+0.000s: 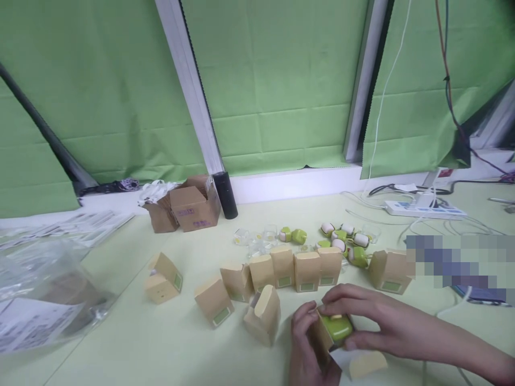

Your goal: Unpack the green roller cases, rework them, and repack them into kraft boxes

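Note:
At the lower right, my left hand is wrapped round a small brown cardboard box with its flap open toward me. Partly inside the box's mouth sits a glossy green rounded object; its kind is not clear. My right hand grips it, fingers over the top by the box edge and thumb on the near side. Beyond my hands stand several similar brown boxes with green labels. One box stands just left of my left hand. The box's inside is mostly hidden.
Behind the row lie green-and-white items and clear plastic cups. Farther back are a carton, a black cylinder and a power strip with loose cables. A plastic bag lies left; a blurred-out patch is at right.

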Demonstrator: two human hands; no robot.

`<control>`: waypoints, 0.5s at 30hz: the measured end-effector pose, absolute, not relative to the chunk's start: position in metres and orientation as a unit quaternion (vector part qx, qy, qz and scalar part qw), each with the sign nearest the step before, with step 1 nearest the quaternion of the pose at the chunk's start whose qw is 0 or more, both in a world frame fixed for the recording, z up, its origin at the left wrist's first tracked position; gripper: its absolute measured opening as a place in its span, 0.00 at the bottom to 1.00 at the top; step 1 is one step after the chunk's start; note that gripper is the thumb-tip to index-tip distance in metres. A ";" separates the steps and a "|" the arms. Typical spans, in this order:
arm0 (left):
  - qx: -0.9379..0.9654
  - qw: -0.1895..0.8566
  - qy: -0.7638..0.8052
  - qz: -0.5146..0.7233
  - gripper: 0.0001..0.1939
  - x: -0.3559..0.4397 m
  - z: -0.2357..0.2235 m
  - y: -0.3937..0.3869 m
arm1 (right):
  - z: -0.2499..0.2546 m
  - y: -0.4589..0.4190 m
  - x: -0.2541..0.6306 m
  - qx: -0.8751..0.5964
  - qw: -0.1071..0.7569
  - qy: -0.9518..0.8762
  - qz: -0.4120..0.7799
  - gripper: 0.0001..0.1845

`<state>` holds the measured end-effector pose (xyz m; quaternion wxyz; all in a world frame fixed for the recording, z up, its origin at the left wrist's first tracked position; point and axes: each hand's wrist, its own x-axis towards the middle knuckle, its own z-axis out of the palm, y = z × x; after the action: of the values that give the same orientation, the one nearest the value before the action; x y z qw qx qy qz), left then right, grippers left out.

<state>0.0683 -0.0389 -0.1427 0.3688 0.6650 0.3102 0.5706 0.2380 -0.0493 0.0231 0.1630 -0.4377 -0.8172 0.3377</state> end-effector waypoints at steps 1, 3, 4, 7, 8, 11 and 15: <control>0.679 0.374 0.312 0.550 0.27 0.065 -0.137 -0.040 | 0.017 -0.051 0.240 -0.447 0.167 -0.812 0.337 0.19; 0.697 0.384 0.327 0.510 0.25 0.059 -0.123 -0.042 | 0.001 -0.056 0.248 -0.472 0.202 -0.790 0.335 0.19; 0.700 0.390 0.337 0.495 0.25 0.056 -0.116 -0.044 | -0.007 -0.060 0.252 -0.481 0.232 -0.775 0.338 0.20; 0.697 0.414 0.352 0.467 0.23 0.051 -0.097 -0.049 | -0.028 -0.071 0.262 -0.487 0.315 -0.732 0.357 0.27; 0.694 0.428 0.355 0.457 0.22 0.051 -0.092 -0.050 | -0.032 -0.074 0.262 -0.490 0.320 -0.726 0.361 0.29; 0.669 0.474 0.376 0.433 0.20 0.049 -0.086 -0.051 | -0.034 -0.075 0.254 -0.528 0.309 -0.710 0.348 0.28; 0.614 0.538 0.406 0.411 0.29 0.048 -0.085 -0.051 | -0.028 -0.063 0.234 -0.529 0.342 -0.699 0.338 0.19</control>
<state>0.0482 -0.0506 -0.0846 0.5380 0.6137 0.4061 0.4110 0.2339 -0.0625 -0.0285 0.3423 -0.5289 -0.6990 0.3383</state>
